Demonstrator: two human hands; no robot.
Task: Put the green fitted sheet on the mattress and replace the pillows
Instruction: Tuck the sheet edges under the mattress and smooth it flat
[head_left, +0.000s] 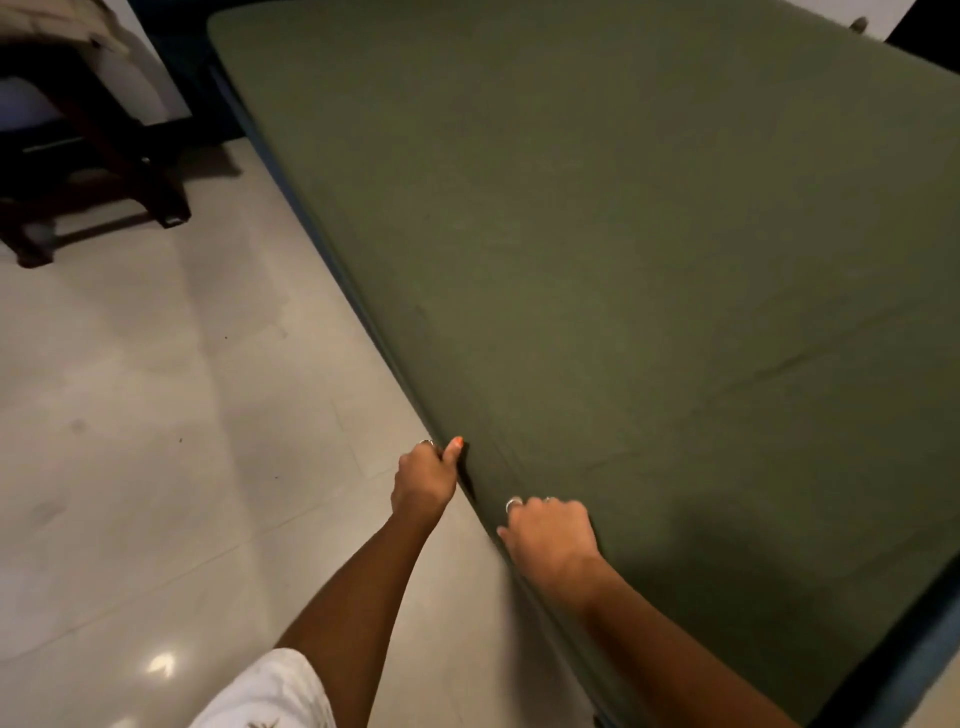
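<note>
Both hands at the near side edge of the mattress, sheet on.

The green sheet (623, 260) lies flat over the whole top of the mattress. My left hand (423, 480) curls on the sheet at the mattress edge, thumb up against the side. My right hand (553, 532), just beside it on the same edge, has fingers curled over the sheet. Pale tiled floor (156, 415) runs along that side.

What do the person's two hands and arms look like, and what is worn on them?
Both forearms are bare, with no sleeves or watch in view. The left hand has an orange-painted thumbnail and a silver ring on one finger. The right hand wears silver rings on two fingers. A piece of white, lightly patterned clothing shows at the bottom edge, below the left arm.
</note>
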